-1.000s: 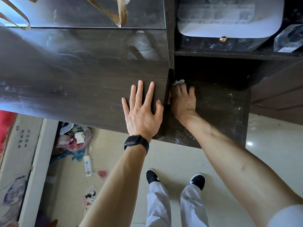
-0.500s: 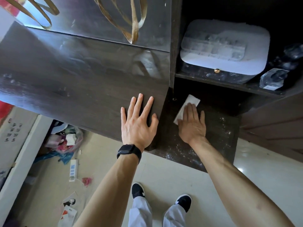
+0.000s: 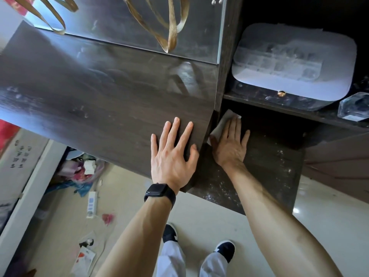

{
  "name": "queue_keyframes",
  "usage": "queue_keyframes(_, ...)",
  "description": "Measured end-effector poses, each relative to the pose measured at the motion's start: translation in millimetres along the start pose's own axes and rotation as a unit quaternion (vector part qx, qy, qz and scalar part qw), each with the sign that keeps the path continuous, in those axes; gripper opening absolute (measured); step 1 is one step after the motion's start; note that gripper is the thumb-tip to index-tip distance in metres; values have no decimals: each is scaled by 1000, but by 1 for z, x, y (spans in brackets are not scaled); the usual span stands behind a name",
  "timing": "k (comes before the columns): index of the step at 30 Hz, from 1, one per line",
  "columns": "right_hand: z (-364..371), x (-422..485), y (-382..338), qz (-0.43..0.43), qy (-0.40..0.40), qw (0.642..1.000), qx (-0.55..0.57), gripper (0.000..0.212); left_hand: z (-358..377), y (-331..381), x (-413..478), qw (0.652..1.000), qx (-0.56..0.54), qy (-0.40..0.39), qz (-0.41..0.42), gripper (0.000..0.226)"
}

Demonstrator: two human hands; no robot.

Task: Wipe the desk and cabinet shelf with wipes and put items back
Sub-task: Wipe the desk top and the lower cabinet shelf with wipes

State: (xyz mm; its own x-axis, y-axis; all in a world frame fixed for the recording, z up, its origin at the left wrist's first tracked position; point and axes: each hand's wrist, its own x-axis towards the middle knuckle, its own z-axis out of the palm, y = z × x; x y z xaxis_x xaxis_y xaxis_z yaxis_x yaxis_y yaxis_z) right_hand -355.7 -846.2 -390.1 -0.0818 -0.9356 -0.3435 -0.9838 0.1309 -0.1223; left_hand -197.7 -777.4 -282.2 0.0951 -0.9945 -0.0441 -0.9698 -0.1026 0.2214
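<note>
— While the left hand lies on the dark wood-grain bench, what is its grip doing?

— Spread wide, fingers straight, palm down near the bench's right corner, holding nothing. A black smartwatch sits on that wrist.

— And the right hand?

— Its grip is flat too, with the fingers straight and close together. It presses the thin white wipe onto the dark lower cabinet shelf, just beside the upright cabinet panel. The wipe's far corner shows beyond the fingertips.

— Anything else on that shelf?

— Pale dust specks toward its front and right. On the upper shelf stands a frosted white plastic box with a small gold clasp, and a clear faceted glass piece is just beside it.
</note>
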Motion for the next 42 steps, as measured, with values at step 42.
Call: queue_keyframes(42, 24, -69, 13, -218, -16, 975, -38, 64, -1, 2, 0, 1000, -15, 14, 0, 57)
